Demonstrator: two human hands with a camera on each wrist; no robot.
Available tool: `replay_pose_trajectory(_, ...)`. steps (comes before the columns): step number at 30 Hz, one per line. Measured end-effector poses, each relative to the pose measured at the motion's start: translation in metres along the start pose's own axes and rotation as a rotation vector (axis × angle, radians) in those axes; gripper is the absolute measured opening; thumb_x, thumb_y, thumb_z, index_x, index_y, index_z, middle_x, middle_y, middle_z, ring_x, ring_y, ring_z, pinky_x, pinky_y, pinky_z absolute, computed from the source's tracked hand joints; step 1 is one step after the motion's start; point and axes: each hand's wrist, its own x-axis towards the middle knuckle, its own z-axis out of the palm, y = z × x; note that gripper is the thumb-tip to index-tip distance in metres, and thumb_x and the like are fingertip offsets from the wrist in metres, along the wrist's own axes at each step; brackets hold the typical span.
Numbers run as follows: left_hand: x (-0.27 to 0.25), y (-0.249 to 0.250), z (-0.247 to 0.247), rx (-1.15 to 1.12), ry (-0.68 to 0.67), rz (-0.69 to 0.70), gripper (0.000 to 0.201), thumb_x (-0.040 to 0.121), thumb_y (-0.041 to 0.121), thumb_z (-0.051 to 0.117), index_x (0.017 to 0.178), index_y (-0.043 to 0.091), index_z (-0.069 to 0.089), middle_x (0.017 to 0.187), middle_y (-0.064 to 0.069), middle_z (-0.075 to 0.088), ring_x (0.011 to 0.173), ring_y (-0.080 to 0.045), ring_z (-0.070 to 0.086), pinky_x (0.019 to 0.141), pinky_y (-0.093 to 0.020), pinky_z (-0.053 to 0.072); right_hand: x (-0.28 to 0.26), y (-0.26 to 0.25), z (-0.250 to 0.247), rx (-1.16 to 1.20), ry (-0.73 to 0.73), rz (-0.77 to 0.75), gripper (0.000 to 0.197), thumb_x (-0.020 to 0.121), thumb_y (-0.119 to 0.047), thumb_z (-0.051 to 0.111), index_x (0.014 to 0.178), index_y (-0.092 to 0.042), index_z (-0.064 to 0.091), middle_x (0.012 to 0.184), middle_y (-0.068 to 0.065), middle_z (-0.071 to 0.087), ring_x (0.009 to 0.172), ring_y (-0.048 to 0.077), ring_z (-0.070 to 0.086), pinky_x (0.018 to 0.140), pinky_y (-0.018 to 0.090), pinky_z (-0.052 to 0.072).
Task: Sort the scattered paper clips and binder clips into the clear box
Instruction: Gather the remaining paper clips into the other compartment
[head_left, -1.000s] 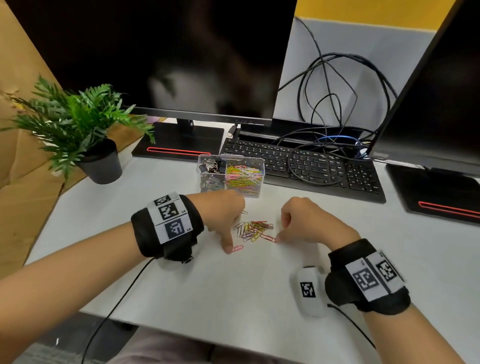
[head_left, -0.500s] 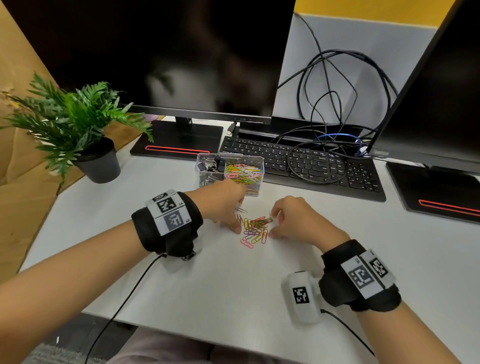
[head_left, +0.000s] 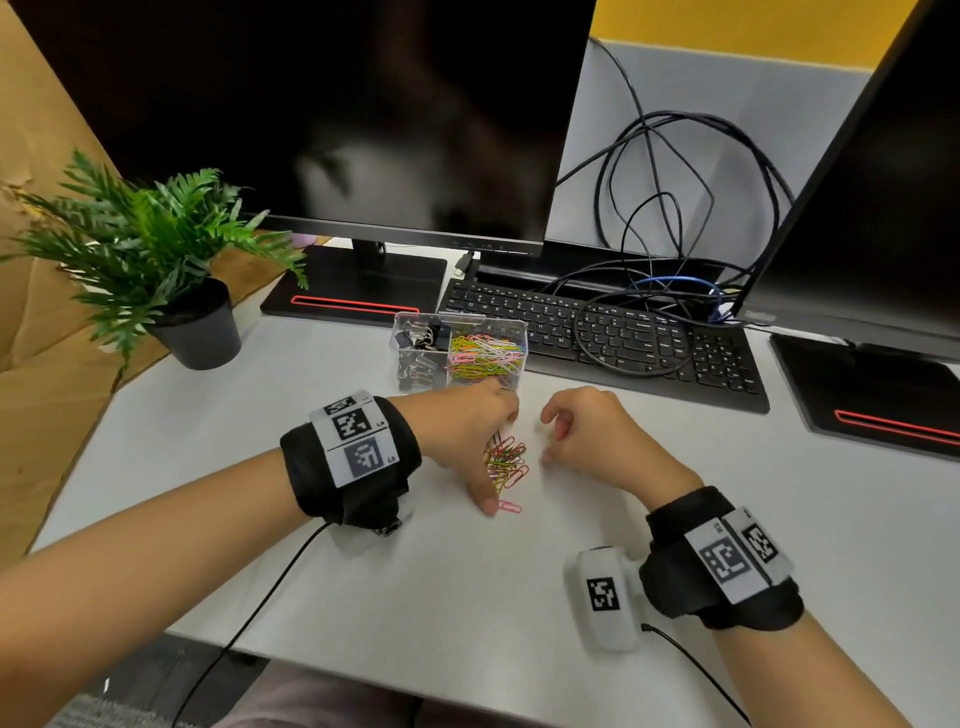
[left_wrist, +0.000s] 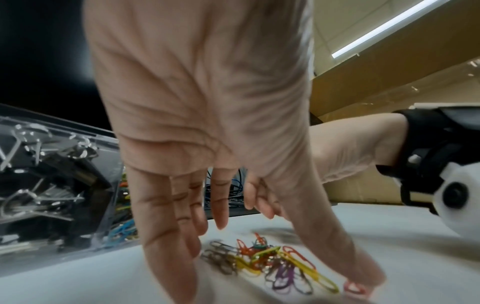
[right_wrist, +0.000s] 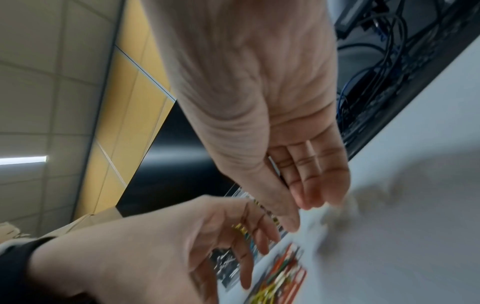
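A small heap of coloured paper clips (head_left: 506, 460) lies on the white desk between my two hands. My left hand (head_left: 467, 441) hangs over its left side with fingers straight and spread, shown in the left wrist view above the heap (left_wrist: 270, 265). The thumb touches a lone pink clip (head_left: 510, 506) at the near edge. My right hand (head_left: 582, 431) hovers just right of the heap, fingers relaxed, holding nothing. The clear box (head_left: 523, 358) stands behind the left hand, with binder clips (head_left: 415, 353) in its left compartment and paper clips (head_left: 485, 356) in its right.
Right behind the box lies a black keyboard (head_left: 623, 338) with a cable loop on it. Two monitors on stands (head_left: 358, 291) line the back. At the far left stands a potted plant (head_left: 197, 332). A white wrist camera (head_left: 605, 597) hangs near the front edge.
The loose spread of clips has been gathered into a tighter heap. My left thumb went in toward the heap and is back at the pink clip. My right hand has eased off the heap's right edge.
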Motion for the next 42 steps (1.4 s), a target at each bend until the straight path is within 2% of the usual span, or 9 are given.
replay_pose_trajectory(3,0.002,0.005,0.006,0.09,-0.003,0.038,0.097,0.054,0.053,0.087,0.132,0.024,0.038,0.117,0.003,0.039,0.096,-0.019,0.048,0.072,-0.031,0.044,0.0,0.007,-0.004,-0.036,-0.068,0.078,0.041,0.069,-0.019,0.081,0.106,-0.017,0.063,0.09,0.0,0.058,0.077,0.016,0.054,0.054,0.018,0.035)
replay_pose_trajectory(7,0.009,0.009,0.006,0.112,0.025,0.084,0.068,0.07,0.044,0.08,0.127,0.026,0.048,0.119,-0.001,0.045,0.104,-0.022,0.052,0.068,-0.031,0.042,-0.002,0.007,-0.006,-0.016,-0.163,0.099,0.047,0.067,-0.019,0.082,0.109,-0.019,0.06,0.083,-0.002,0.055,0.065,0.011,0.052,0.047,0.018,0.036)
replay_pose_trajectory(9,0.013,0.009,0.003,0.119,0.056,0.103,0.051,0.077,0.034,0.077,0.121,0.023,0.055,0.114,-0.002,0.051,0.104,-0.021,0.051,0.068,-0.028,0.036,-0.004,0.007,-0.006,-0.018,-0.189,0.068,0.046,0.069,-0.016,0.081,0.11,-0.018,0.06,0.076,-0.004,0.054,0.059,0.008,0.05,0.045,0.016,0.034)
replay_pose_trajectory(12,0.016,0.004,0.003,0.09,0.104,0.115,0.031,0.08,0.023,0.074,0.109,0.02,0.065,0.104,-0.002,0.062,0.097,-0.019,0.055,0.068,-0.027,0.038,-0.004,0.006,-0.005,-0.022,-0.196,0.039,0.043,0.071,-0.016,0.08,0.109,-0.02,0.062,0.077,-0.006,0.051,0.063,0.008,0.049,0.049,0.018,0.034)
replay_pose_trajectory(16,0.017,0.0,0.002,0.041,0.139,0.124,0.015,0.08,0.013,0.07,0.095,0.014,0.07,0.093,0.0,0.067,0.081,-0.013,0.052,0.066,-0.024,0.037,-0.004,0.004,-0.004,-0.019,-0.202,0.011,0.04,0.071,-0.017,0.079,0.108,-0.022,0.062,0.078,-0.006,0.051,0.064,0.009,0.049,0.055,0.021,0.036)
replay_pose_trajectory(22,0.016,-0.006,-0.005,-0.023,0.162,0.133,0.01,0.078,0.012,0.075,0.088,0.01,0.073,0.08,-0.001,0.067,0.068,-0.01,0.05,0.059,-0.015,0.034,-0.006,0.003,-0.003,-0.029,-0.203,-0.004,0.04,0.073,-0.018,0.078,0.109,-0.022,0.061,0.079,-0.006,0.05,0.066,0.008,0.048,0.057,0.021,0.037)
replay_pose_trajectory(28,0.009,-0.015,-0.022,-0.16,0.244,0.097,0.014,0.077,0.012,0.079,0.089,0.009,0.075,0.086,-0.004,0.072,0.071,-0.009,0.06,0.056,-0.003,0.039,-0.006,0.002,-0.004,-0.029,-0.206,-0.014,0.041,0.074,-0.019,0.077,0.111,-0.021,0.061,0.08,-0.007,0.049,0.067,0.009,0.047,0.057,0.02,0.036)
replay_pose_trajectory(39,0.0,-0.031,-0.074,-0.23,0.398,0.06,0.017,0.071,0.013,0.083,0.087,0.011,0.076,0.072,0.006,0.067,0.061,0.003,0.059,0.058,-0.004,0.043,-0.006,0.001,-0.005,-0.04,-0.205,-0.015,0.041,0.074,-0.019,0.076,0.112,-0.02,0.06,0.082,-0.005,0.05,0.07,0.011,0.048,0.057,0.02,0.036)
replay_pose_trajectory(42,0.005,-0.035,-0.083,-0.167,0.439,0.056,0.015,0.072,0.015,0.082,0.086,0.012,0.077,0.08,0.0,0.071,0.068,-0.004,0.062,0.06,-0.007,0.044,-0.007,0.001,-0.004,-0.044,-0.203,-0.013,0.042,0.074,-0.019,0.077,0.112,-0.021,0.06,0.085,-0.004,0.05,0.074,0.013,0.048,0.057,0.02,0.036)
